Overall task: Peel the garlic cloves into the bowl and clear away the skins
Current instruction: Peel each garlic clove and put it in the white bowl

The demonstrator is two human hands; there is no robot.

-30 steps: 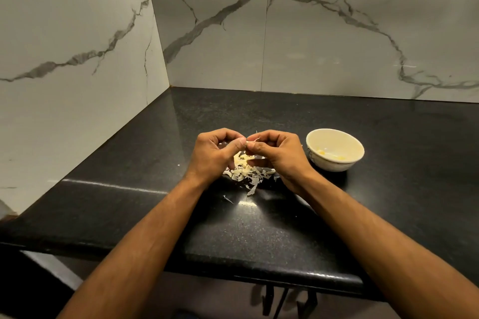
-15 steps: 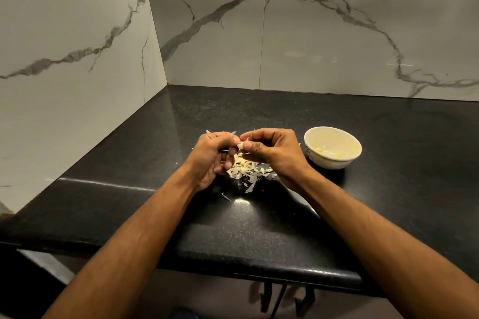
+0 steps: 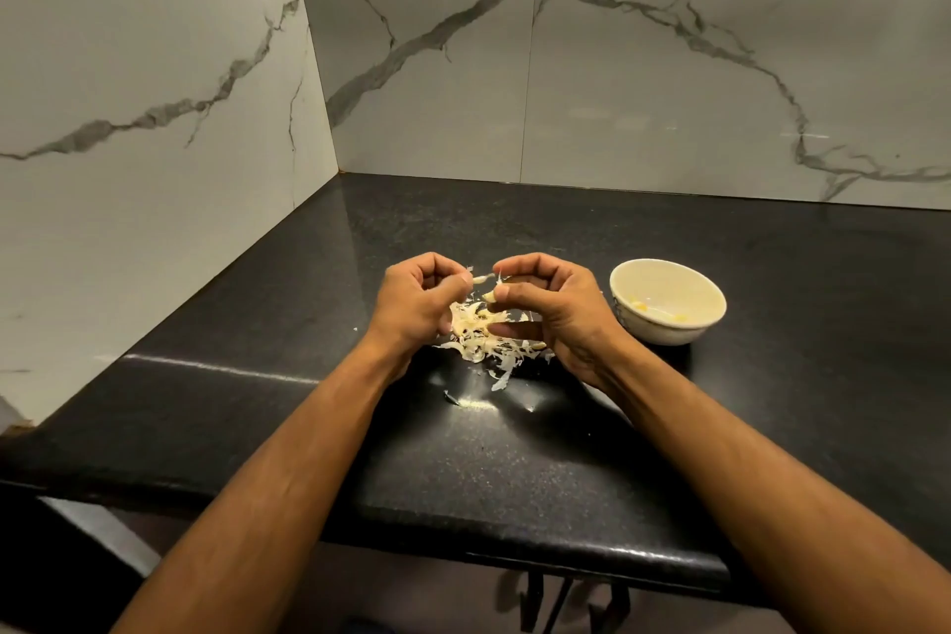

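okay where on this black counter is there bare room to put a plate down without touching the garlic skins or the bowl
The counter is bare along the back, between the hands and the marble wall, in the left corner beside the left hand, and right of the bowl. It is crowded in the middle: the skin pile lies under both hands, and the right hand sits close to the bowl.

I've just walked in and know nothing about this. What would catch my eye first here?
Two bare hands meet over the middle of a black counter: the left hand and the right hand pinch a small garlic clove between their fingertips. Right under them lies a pale heap of papery skins. To the right stands a cream bowl with a few yellowish bits inside.
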